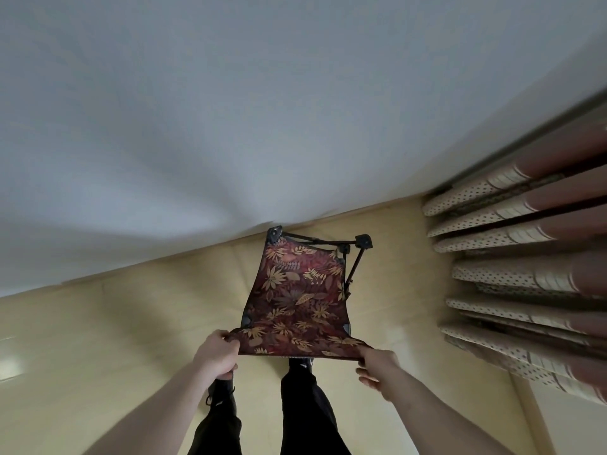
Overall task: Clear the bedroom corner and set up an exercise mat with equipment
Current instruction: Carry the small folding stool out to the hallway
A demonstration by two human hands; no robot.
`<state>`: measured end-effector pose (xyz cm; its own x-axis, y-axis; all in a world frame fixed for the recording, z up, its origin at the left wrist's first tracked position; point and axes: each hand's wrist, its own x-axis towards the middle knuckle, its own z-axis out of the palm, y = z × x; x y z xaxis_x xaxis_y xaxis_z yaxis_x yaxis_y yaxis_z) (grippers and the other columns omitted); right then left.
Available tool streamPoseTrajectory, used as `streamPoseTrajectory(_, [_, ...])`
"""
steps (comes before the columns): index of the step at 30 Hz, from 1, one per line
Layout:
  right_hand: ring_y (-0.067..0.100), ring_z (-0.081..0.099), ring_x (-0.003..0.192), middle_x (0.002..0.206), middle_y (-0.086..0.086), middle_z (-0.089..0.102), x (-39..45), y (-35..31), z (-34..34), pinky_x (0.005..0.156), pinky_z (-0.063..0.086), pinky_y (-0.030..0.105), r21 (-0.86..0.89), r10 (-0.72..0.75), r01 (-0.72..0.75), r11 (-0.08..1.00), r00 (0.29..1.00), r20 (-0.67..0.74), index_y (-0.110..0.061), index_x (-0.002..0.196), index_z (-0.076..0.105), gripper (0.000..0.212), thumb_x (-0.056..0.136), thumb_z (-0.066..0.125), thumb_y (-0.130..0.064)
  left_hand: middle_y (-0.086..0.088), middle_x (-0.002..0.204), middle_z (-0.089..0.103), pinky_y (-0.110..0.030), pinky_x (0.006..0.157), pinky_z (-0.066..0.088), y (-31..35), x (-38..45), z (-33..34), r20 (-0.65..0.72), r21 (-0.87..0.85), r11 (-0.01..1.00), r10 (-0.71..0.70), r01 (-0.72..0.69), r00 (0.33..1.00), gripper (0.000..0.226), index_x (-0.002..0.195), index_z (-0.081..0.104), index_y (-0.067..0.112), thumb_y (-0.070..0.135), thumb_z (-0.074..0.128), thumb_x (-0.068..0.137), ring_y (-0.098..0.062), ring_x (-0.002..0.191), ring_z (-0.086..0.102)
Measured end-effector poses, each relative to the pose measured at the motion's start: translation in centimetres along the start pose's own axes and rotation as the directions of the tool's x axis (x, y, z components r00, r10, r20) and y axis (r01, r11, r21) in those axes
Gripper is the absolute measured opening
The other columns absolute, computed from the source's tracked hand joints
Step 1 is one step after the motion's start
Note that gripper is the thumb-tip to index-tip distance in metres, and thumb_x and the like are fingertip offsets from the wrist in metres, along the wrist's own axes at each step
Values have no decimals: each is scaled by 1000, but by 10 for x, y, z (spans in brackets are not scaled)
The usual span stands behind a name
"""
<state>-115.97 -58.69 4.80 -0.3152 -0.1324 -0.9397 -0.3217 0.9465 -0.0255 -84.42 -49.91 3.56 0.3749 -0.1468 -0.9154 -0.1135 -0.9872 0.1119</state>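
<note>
Head view: folding chair with dark red leaf-print fabric seat, standing on the pale yellow floor close to the white wall, black frame legs showing at its far side. Left hand pinching the near left fabric corner, fingers curled; right hand gripping the near right corner. Pleated curtain hanging to the right. Dark trousers and shoes below.

A folding chair with a dark red, leaf-printed fabric seat and a black frame stands on the pale yellow floor, close to the white wall. The left hand and the right hand each grip a near corner of the fabric's edge. Dotted, pleated curtains hang at the right, and dark trouser legs show below.
</note>
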Motion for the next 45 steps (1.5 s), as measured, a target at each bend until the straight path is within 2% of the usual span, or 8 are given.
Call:
streamPoseTrajectory(5, [19, 67, 62, 79, 4, 63, -46, -4, -5, 42, 46, 19, 75, -74, 75, 994, 997, -17, -4, 112, 70, 21, 93, 63, -11, -14, 83, 60, -32, 51, 57, -3, -30, -14, 24, -208, 976, -59, 63, 998, 20, 101, 61, -1, 16, 51, 99, -23, 62, 62])
streamPoseTrajectory(18, [18, 49, 39, 62, 10, 71, -217, 5, 20, 38, 28, 20, -474, -350, 325, 818, 936, 38, -4, 98, 76, 25, 94, 57, -18, -13, 82, 56, -31, 54, 56, -139, -197, -105, 98, -492, 869, -4, 52, 995, 14, 89, 64, 3, 14, 59, 96, -22, 60, 61])
streamPoseTrajectory(23, [17, 47, 39, 61, 11, 70, -271, 10, 103, 39, 30, 21, -612, -432, 414, 674, 893, 128, 1, 93, 75, 28, 95, 55, -17, -13, 72, 53, -30, 48, 51, -227, -213, -158, 76, -616, 787, 8, 41, 997, 25, 103, 65, -13, 10, 65, 92, -22, 48, 58])
streamPoseTrajectory(26, [16, 45, 36, 61, 11, 69, -296, 17, 161, 39, 30, 21, -683, -461, 451, 574, 868, 186, 1, 82, 75, 31, 94, 54, -17, -12, 70, 56, -31, 51, 54, -273, -222, -194, 27, -687, 726, -9, 25, 1000, 19, 82, 63, -2, 12, 64, 94, -24, 56, 59])
streamPoseTrajectory(31, [14, 45, 30, 61, 13, 68, -350, 34, 262, 33, 28, 15, -742, -508, 510, 436, 820, 264, 9, 89, 74, 36, 97, 53, -19, -4, 47, 58, -32, 57, 57, -355, -219, -254, -29, -785, 619, -58, 13, 998, 23, 75, 63, 2, 13, 59, 95, -23, 54, 58])
streamPoseTrajectory(35, [13, 46, 29, 61, 13, 69, -401, 50, 341, 32, 27, 13, -760, -530, 558, 334, 777, 339, 7, 86, 73, 36, 97, 52, -19, -6, 49, 60, -35, 64, 60, -419, -221, -295, -77, -852, 523, -90, -19, 993, 27, 68, 64, 4, 15, 61, 93, -26, 60, 61])
streamPoseTrajectory(40, [15, 49, 29, 58, 14, 68, -444, 66, 427, 33, 33, 15, -755, -546, 598, 270, 740, 392, 11, 96, 71, 30, 95, 55, -14, -7, 53, 60, -39, 70, 60, -480, -216, -336, -105, -912, 409, -162, -30, 981, 27, 69, 63, 4, 15, 60, 93, -26, 64, 61])
streamPoseTrajectory(45, [22, 66, 47, 84, 23, 76, -463, 68, 517, 41, 49, 21, -744, -530, 624, 239, 726, 438, 11, 103, 69, 31, 90, 60, -16, -8, 54, 61, -38, 68, 61, -527, -201, -379, -107, -952, 304, -256, -25, 961, 23, 75, 63, 2, 14, 58, 94, -24, 61, 62])
